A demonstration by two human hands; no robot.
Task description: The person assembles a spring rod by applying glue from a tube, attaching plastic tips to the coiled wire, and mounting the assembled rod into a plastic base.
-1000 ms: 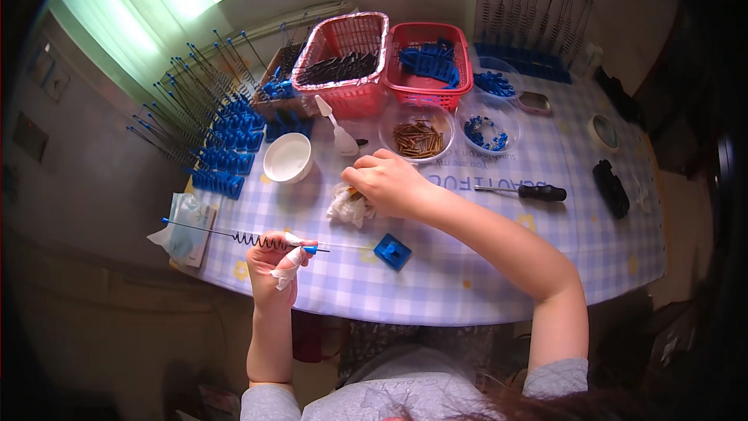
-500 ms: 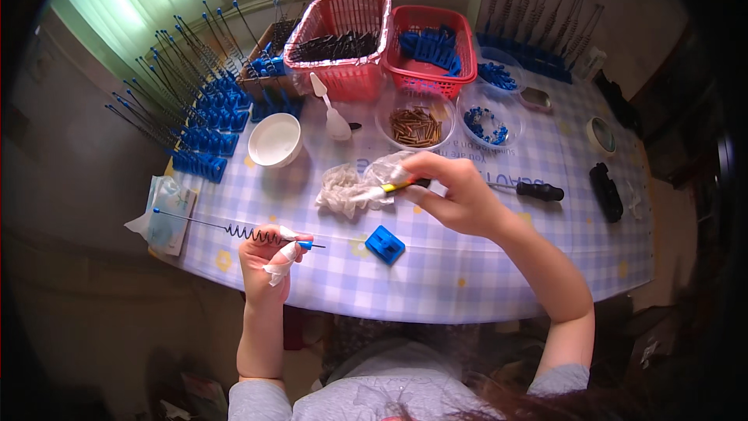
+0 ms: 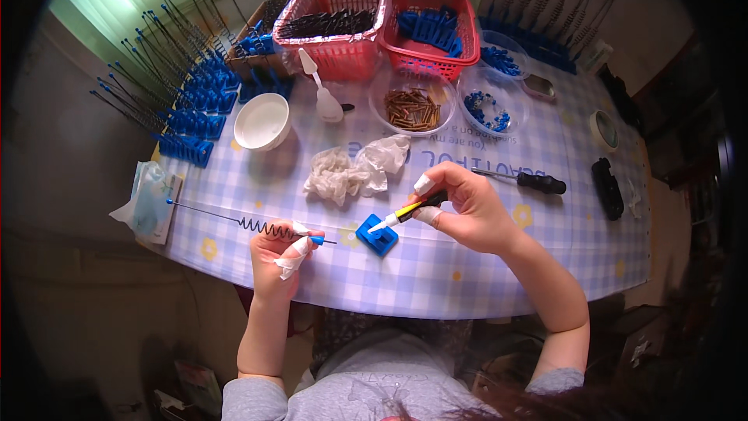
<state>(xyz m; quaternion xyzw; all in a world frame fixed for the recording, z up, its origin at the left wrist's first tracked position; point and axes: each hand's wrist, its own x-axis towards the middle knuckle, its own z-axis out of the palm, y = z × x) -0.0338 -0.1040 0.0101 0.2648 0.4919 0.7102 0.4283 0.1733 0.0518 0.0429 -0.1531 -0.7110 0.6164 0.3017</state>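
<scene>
Pinched in my left hand (image 3: 273, 265) is a thin black rod with a coiled spring (image 3: 253, 224); a small blue ball caps its far-left end. A blue sleeve (image 3: 316, 240) sits on the rod just beyond my fingertips, with a short bare end sticking out. My right hand (image 3: 479, 218) grips a black-and-yellow glue tube (image 3: 421, 206), its white nozzle pointing down-left at the square blue plastic base (image 3: 379, 242) on the table. In this view the nozzle tip overlaps the base; contact cannot be told. White tape wraps several fingertips.
Crumpled tissue (image 3: 339, 175) lies beyond the base. A screwdriver (image 3: 541, 183) rests at right, a white bowl (image 3: 262, 122) at left. Behind are red baskets (image 3: 335, 58), a tub of brown pins (image 3: 413, 111) and rows of blue bases with spring rods (image 3: 183, 148).
My right hand has brought the glue tube from the tissue toward me, over the blue base. The left hand has shifted slightly right with the spring rod. The view has tilted a little.
</scene>
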